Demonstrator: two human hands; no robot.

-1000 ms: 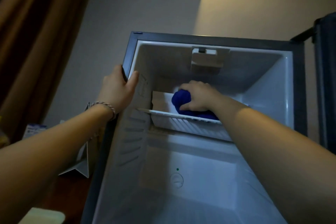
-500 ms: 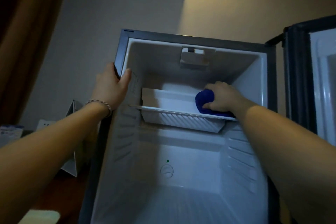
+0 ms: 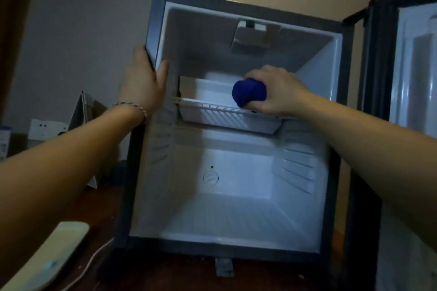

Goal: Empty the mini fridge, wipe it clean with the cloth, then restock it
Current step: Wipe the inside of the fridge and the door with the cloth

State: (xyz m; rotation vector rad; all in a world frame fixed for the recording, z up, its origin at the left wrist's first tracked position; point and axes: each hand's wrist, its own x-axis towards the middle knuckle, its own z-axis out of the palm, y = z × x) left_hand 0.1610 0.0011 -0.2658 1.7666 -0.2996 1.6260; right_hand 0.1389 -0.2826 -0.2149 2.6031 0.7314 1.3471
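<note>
Nearest, a pale remote (image 3: 45, 260) lay on the counter (image 3: 165, 276) left of the mini fridge (image 3: 236, 247), whose inside looked bare. Further in, the left hand (image 3: 144, 80) clasped the fridge's left front edge. The right hand (image 3: 276, 92), the nearer to the work, had its grip clamped on the bunched blue cloth (image 3: 248, 95), resting on the wire shelf (image 3: 212, 108), whose length ran leftward from the grip, so wiping likely went that way

Count: 1 mini fridge (image 3: 151, 172), door (image 3: 378, 54) open. 1 wire shelf (image 3: 212, 108) inside. 1 blue cloth (image 3: 248, 93). 2 hands: left (image 3: 144, 80), right (image 3: 281, 92). 1 bracelet (image 3: 132, 106). 1 folded card (image 3: 82, 111). 1 pale remote-like object (image 3: 54, 253) on table (image 3: 165, 276). 1 white cable (image 3: 94, 260).
</note>
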